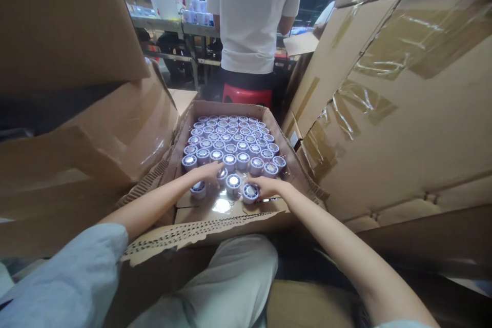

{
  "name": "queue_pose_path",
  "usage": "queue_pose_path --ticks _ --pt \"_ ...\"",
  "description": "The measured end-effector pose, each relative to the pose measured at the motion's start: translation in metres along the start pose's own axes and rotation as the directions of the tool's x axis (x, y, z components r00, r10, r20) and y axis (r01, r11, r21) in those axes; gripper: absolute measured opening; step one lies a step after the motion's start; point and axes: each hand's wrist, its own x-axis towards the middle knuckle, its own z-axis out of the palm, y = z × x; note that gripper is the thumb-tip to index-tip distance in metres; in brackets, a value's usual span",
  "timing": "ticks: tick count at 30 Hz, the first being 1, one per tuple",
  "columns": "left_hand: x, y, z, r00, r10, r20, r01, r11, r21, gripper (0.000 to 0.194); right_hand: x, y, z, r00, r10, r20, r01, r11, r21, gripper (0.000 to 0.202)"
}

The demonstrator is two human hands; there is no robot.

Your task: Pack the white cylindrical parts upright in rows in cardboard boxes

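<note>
Rows of short white cylinders (230, 147) with dark-ringed, shiny round tops stand upright in a low cardboard box (226, 107). Thin reddish wires show beside some of them. At the near left of the rows, my left hand (210, 172) has its fingers around one white cylinder (222, 176), partly hiding it. My right hand (266, 186) grips another cylinder (250, 193) from its right side, at the near edge of the group. Between the two hands stands a further cylinder (233, 183), and one more (198, 189) sits below my left wrist.
Large taped cartons (415, 92) rise on the right, and more cardboard (111, 128) walls the left. The box's near edge is torn (192, 233). Ahead, a person in a white shirt (251, 15) is at a red stool (247, 95), before a workbench (172, 24).
</note>
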Motion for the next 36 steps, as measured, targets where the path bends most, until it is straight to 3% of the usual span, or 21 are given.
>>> queue_pose_path --ticks 5,6,8,10,12,14,16,19,22,25,28,31,36 --pt "-0.012 -0.001 0.011 0.996 0.084 0.013 -0.083 0.996 -0.044 0.08 -0.009 -0.003 -0.003 0.995 0.008 0.096 -0.011 0.999 0.032 0.055" --pt "-0.015 0.001 0.011 0.996 0.092 0.016 -0.091 0.995 -0.044 0.079 -0.011 -0.002 -0.007 0.998 0.036 0.052 -0.037 0.999 0.024 0.051" --pt "-0.022 0.007 0.011 0.995 0.097 0.006 -0.097 0.995 -0.035 0.08 -0.012 -0.001 -0.016 0.98 0.11 -0.167 -0.125 0.989 -0.077 0.046" --pt "-0.027 0.013 0.01 0.992 0.122 0.026 -0.121 0.992 -0.039 0.082 -0.008 0.001 -0.024 0.904 0.106 -0.415 -0.222 0.945 -0.242 0.042" --pt "-0.032 0.016 0.009 0.982 0.163 0.096 -0.157 0.985 -0.064 0.09 0.003 0.001 -0.029 0.864 0.079 -0.497 -0.293 0.882 -0.369 0.041" --pt "-0.037 0.018 0.009 0.986 0.119 0.113 -0.113 0.992 -0.058 0.102 0.018 0.001 -0.031 0.872 0.143 -0.469 -0.359 0.838 -0.412 0.053" --pt "-0.041 0.017 0.014 0.999 -0.042 0.034 0.042 0.999 0.002 0.108 0.032 0.0 -0.029 0.865 0.234 -0.444 -0.425 0.812 -0.4 0.064" --pt "-0.046 0.015 0.023 0.952 -0.296 -0.083 0.299 0.954 0.026 0.105 0.045 -0.001 -0.025 0.847 0.297 -0.442 -0.476 0.793 -0.38 0.062" --pt "-0.048 0.011 0.027 0.914 -0.404 -0.038 0.403 0.914 -0.038 0.104 0.045 -0.004 -0.018 0.872 0.254 -0.418 -0.441 0.778 -0.448 0.057" --pt "-0.045 0.01 0.019 0.893 -0.448 -0.046 0.447 0.894 -0.024 0.078 0.037 -0.004 -0.009 0.918 0.118 -0.378 -0.33 0.756 -0.566 0.055" --pt "-0.036 0.008 0.01 0.868 -0.469 -0.166 0.474 0.88 -0.005 0.056 0.029 0.0 -0.002 0.952 0.011 -0.306 -0.207 0.758 -0.618 0.048" --pt "-0.022 0.003 0.008 0.874 -0.433 -0.219 0.435 0.9 -0.041 0.065 0.025 0.002 0.003 0.968 -0.003 -0.252 -0.147 0.805 -0.575 0.053" --pt "0.0 -0.011 0.018 0.888 -0.343 -0.307 0.337 0.939 -0.075 0.097 0.033 -0.009 0.005 0.941 0.003 -0.338 -0.187 0.838 -0.512 0.076"
